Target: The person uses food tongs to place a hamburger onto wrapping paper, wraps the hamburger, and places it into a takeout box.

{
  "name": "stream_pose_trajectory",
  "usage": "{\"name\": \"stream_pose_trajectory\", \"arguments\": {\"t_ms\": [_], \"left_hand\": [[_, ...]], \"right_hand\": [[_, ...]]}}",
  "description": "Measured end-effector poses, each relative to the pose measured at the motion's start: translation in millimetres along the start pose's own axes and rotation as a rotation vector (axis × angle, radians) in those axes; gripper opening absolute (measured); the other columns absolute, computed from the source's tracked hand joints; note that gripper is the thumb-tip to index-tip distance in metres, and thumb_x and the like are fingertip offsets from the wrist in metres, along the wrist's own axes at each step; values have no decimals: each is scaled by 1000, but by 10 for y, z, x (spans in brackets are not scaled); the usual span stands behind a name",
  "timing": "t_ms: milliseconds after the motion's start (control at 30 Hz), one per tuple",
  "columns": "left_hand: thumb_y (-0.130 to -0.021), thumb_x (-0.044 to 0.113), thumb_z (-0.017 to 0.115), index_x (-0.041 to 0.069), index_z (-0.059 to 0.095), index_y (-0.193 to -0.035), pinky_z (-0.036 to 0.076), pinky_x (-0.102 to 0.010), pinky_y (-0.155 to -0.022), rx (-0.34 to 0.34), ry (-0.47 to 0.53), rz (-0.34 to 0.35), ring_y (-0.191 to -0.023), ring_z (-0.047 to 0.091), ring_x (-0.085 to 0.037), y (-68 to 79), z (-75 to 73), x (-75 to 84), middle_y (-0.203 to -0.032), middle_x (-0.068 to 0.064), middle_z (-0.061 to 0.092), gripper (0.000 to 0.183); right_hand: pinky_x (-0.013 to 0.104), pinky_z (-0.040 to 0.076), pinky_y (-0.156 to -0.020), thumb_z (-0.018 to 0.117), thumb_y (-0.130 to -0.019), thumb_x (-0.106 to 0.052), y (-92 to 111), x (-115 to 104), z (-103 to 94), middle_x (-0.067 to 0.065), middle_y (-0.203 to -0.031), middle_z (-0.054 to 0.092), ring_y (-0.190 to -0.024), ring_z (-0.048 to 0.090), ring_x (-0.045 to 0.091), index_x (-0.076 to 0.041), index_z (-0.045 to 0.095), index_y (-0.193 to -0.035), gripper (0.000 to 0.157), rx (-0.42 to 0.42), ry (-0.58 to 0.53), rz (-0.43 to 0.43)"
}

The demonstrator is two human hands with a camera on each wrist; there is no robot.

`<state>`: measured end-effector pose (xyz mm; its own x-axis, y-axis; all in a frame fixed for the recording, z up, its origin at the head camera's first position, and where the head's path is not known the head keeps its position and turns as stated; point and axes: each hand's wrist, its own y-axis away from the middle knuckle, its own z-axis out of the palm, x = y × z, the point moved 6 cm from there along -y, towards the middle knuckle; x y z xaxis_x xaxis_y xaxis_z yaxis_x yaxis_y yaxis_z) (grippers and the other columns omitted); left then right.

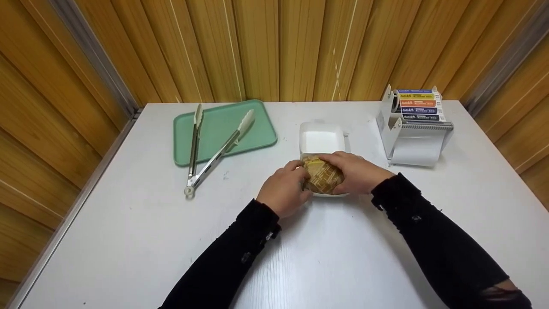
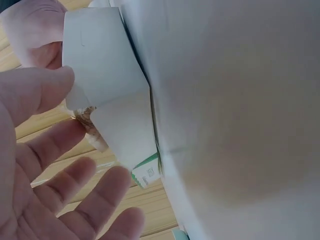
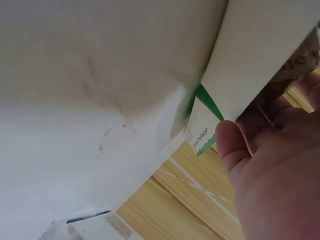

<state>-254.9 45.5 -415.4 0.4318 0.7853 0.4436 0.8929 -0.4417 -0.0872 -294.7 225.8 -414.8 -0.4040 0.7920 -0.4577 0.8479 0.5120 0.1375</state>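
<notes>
A burger (image 1: pixel 322 175) in brown patterned wrapping sits in the lower half of a white burger box (image 1: pixel 321 139), whose lid stands open at the back. My left hand (image 1: pixel 285 189) is at the box's left side. In the left wrist view its thumb (image 2: pixel 52 87) lies by the box's corner, the index fingertip comes up to the wrapping, and the other fingers are loosely spread. My right hand (image 1: pixel 358 174) holds the burger's right side, fingers over the far part and thumb toward the near part. The box wall hides some right fingertips in the right wrist view.
To the left, spread metal tongs (image 1: pixel 193 178) with pale tips lie partly on a green tray (image 1: pixel 268 137). A white label dispenser (image 1: pixel 414 128) with several coloured rolls stands at the right rear. Wood-patterned walls (image 1: pixel 296 51) rise behind the white table (image 1: pixel 141 223).
</notes>
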Motion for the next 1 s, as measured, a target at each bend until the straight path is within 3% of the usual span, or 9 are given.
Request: {"name": "stream_pose_trajectory", "arguments": {"t_ms": [100, 167, 233, 333, 433, 500, 700, 900, 1000], "left_hand": [[-94, 30, 77, 15, 63, -119, 55, -36, -86, -6, 29, -8, -101, 66, -19, 4, 8, -5, -121, 1, 66, 33], [-94, 32, 77, 16, 60, -121, 53, -36, -79, -24, 46, -22, -92, 63, -16, 10, 21, -16, -109, 3, 64, 35], [-95, 34, 76, 17, 60, -122, 53, -36, -78, -31, 48, -29, -90, 62, -15, 10, 26, -20, -108, 4, 64, 36], [-96, 36, 75, 18, 59, -123, 53, -37, -80, -40, 48, -41, -91, 62, -15, 14, 33, -27, -109, 4, 64, 36], [-96, 37, 75, 17, 58, -124, 54, -37, -82, -44, 51, -54, -93, 63, -16, 21, 43, -30, -113, 3, 63, 38], [-96, 36, 75, 17, 56, -128, 56, -38, -87, -37, 43, -48, -100, 66, -18, 21, 43, -23, -123, 1, 63, 42], [-96, 32, 74, 28, 52, -151, 55, -46, -106, -65, -12, 4, -132, 64, -32, -3, 53, 21, -164, -6, 46, 60], [-97, 30, 73, 29, 51, -155, 51, -46, -112, -110, -25, -13, -139, 59, -32, -11, 76, 14, -167, -4, 43, 62], [-97, 28, 73, 29, 52, -154, 51, -46, -112, -111, -22, -11, -139, 60, -32, -12, 75, 11, -167, -5, 43, 61]], "right_hand": [[57, 43, -115, 89, -79, -5, -11, 3, 25, 19, -153, 51, -136, 52, 37, -17, 38, -164, 100, -11, -36, -8], [56, 42, -116, 88, -81, -5, -3, 48, 27, 19, -156, 49, -136, 51, 37, -19, 36, -165, 99, -30, -116, 5], [58, 37, -120, 88, -84, -14, 24, 119, -10, 17, -160, 47, -141, 48, 37, -20, 35, -165, 97, -25, -224, 29], [59, 34, -123, 79, -95, -25, 45, 228, -121, 18, -162, 47, -146, 45, 39, -13, 40, -162, 79, 70, -410, 75], [58, 32, -125, 65, -105, -30, 19, 330, -215, 23, -161, 46, -151, 40, 42, -3, 43, -158, 64, 219, -511, 149], [56, 34, -124, 56, -109, -30, -17, 397, -222, 27, -160, 44, -149, 41, 44, 1, 39, -159, 61, 273, -554, 231], [48, 38, -124, 43, -112, -30, -162, 516, -120, 32, -167, 30, -149, 42, 42, 5, 6, -166, 74, 220, -773, 388], [40, 42, -121, 42, -112, -30, -278, 522, -78, 29, -167, 30, -149, 42, 35, 2, -4, -167, 78, 189, -896, 443], [40, 42, -119, 42, -112, -30, -298, 526, -69, 26, -169, 27, -148, 41, 33, -1, -3, -168, 77, 174, -877, 454]]}}
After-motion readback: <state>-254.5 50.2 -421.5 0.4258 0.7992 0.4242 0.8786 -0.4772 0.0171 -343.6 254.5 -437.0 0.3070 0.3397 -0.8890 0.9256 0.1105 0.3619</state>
